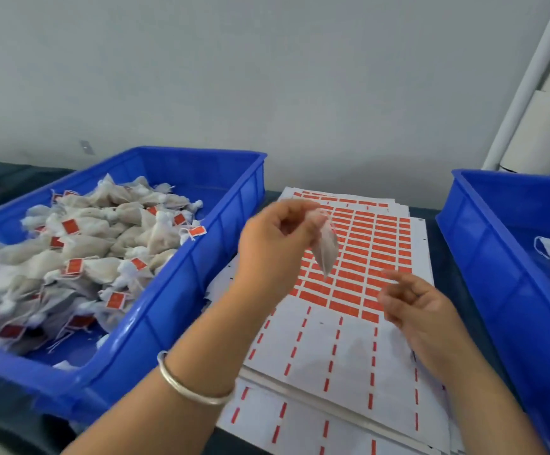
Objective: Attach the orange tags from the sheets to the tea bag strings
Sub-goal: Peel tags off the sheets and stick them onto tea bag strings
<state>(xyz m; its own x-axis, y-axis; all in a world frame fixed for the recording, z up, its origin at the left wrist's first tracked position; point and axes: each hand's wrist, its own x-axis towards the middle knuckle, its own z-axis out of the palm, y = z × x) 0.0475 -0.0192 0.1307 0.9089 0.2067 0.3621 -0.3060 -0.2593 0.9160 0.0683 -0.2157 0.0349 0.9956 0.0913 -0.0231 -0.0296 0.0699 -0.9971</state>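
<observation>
Blue crate point(182, 290) left of the hands holds tagged tea bags point(80, 251). A second blue crate point(496, 274) stands to their right. Sheets point(329, 353) of orange tags point(362, 254) lie on the bench beneath both hands. Left hand point(273, 244) pinches one tea bag point(326, 247), hanging above the tags. Right hand point(421, 310) hovers beside it, fingers loosely curled, holding nothing.

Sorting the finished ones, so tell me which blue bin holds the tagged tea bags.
The blue bin on the left: it is piled with tea bags carrying orange tags. The right bin shows only a white bundle.
</observation>
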